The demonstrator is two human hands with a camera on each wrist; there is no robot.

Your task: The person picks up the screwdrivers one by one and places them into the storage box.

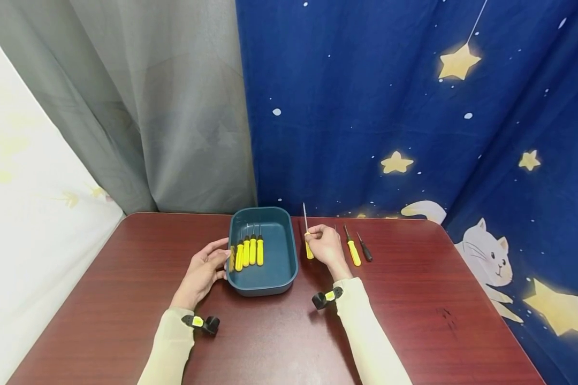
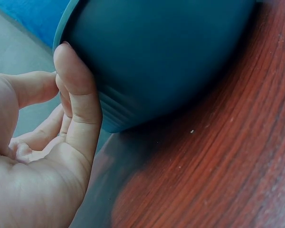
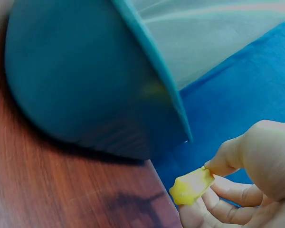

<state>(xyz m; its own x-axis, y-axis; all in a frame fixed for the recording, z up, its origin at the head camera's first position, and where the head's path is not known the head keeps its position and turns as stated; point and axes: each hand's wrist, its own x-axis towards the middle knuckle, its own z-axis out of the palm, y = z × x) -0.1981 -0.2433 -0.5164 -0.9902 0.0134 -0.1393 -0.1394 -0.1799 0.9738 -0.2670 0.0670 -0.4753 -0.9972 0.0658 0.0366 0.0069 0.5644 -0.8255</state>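
Note:
A dark teal plastic box (image 1: 278, 270) stands on the table, with several yellow-handled screwdrivers (image 1: 252, 251) lying side by side in its left half, tips toward the back. My left hand (image 1: 204, 270) holds the box's left rim between thumb and fingers; the left wrist view shows the thumb (image 2: 76, 71) against the box wall. Just right of the box, my right hand (image 1: 328, 247) pinches another yellow-handled screwdriver (image 1: 309, 248), its shaft pointing up and back. In the right wrist view, thumb and fingers grip its yellow handle (image 3: 192, 186), above the table.
Right of my right hand lie a yellow-handled screwdriver (image 1: 354, 253) and a black-handled one (image 1: 367, 252). A thin shaft shows partly behind that hand. The reddish wooden table (image 1: 250, 342) ends at a grey curtain (image 1: 192, 107) and a blue starry curtain (image 1: 337, 107).

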